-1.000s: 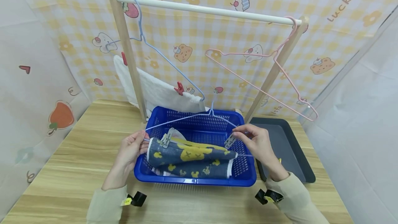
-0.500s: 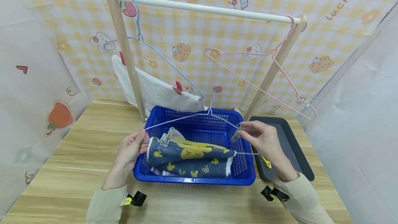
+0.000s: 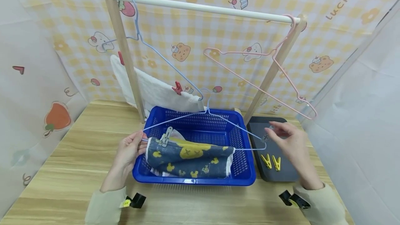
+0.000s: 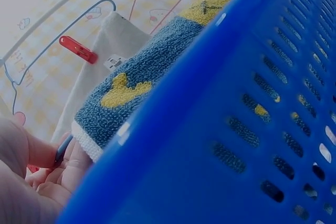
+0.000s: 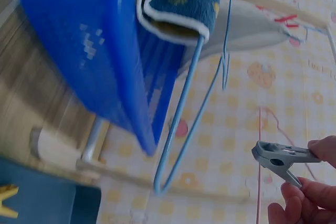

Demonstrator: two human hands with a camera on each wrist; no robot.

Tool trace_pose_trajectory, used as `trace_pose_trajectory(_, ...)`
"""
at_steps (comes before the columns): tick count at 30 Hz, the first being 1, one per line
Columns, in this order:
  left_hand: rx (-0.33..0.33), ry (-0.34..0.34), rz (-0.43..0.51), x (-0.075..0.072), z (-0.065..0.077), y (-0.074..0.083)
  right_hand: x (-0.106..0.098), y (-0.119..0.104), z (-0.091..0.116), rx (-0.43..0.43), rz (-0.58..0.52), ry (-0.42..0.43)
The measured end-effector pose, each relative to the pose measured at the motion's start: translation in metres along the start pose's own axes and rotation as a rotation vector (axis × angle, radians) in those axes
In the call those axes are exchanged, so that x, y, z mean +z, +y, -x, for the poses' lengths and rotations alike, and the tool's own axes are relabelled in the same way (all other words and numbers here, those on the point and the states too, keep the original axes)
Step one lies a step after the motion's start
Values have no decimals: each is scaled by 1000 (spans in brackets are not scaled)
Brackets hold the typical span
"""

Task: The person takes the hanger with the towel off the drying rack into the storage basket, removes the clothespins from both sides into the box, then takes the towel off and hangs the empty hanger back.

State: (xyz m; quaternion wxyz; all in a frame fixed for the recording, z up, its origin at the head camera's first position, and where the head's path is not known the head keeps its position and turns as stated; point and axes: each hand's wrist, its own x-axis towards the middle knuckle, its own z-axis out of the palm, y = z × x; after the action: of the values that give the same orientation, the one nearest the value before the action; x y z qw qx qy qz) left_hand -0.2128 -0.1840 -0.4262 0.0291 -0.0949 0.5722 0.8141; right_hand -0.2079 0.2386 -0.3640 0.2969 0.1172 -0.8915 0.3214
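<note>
My left hand (image 3: 129, 147) pinches the left corner of a light-blue hanger (image 3: 250, 149) over the basket. A dark-blue towel with yellow figures (image 3: 190, 160) is folded over the hanger's lower bar, its white edge close to my left fingers (image 4: 44, 150). Near the towel's left end, a grey clothespin (image 3: 166, 136) clips its top. My right hand (image 3: 292, 145) is off to the right, apart from the hanger. Between thumb and fingertips it holds another grey clothespin (image 5: 283, 157), blurred in the head view. The hanger's right corner sticks out bare past the towel.
The blue basket (image 3: 193, 181) stands before a rack with a white rail (image 3: 200, 8). From the rail hang a blue hanger (image 3: 168, 63) with a red-pegged white towel (image 3: 153, 93) and a pink hanger (image 3: 240, 80). A dark tray (image 3: 281, 175) holds yellow clothespins (image 3: 266, 161).
My right hand has moved right with the grey clothespin, from the hanger's right side to over the tray. The hanger's right corner and the yellow clothespins now show. My left hand keeps its grip.
</note>
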Motion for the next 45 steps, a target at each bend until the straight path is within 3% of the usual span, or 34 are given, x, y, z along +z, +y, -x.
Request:
trace_pose_trajectory(8, 4, 12, -3, -3, 1, 0, -24, 16, 12, 71, 80, 10)
trace_pose_trajectory(15, 12, 14, 1, -4, 1, -1, -30, 24, 15, 52, 213, -9)
trace_pose_trajectory(21, -6, 23, -4, -4, 1, -1, -27, 38, 18, 109, 288, -114)
trace_pose_trajectory(34, -6, 10, 14, -3, 1, -1, -19, 87, 27, 412, 323, -387)
trace_pose_trajectory(40, -3, 6, 13, -2, 1, -1, -17, 107, 33, 464, 344, -458)
trace_pose_trajectory(45, -2, 0, 12, -1, 1, 0, -16, 121, 39, 453, 415, -497)
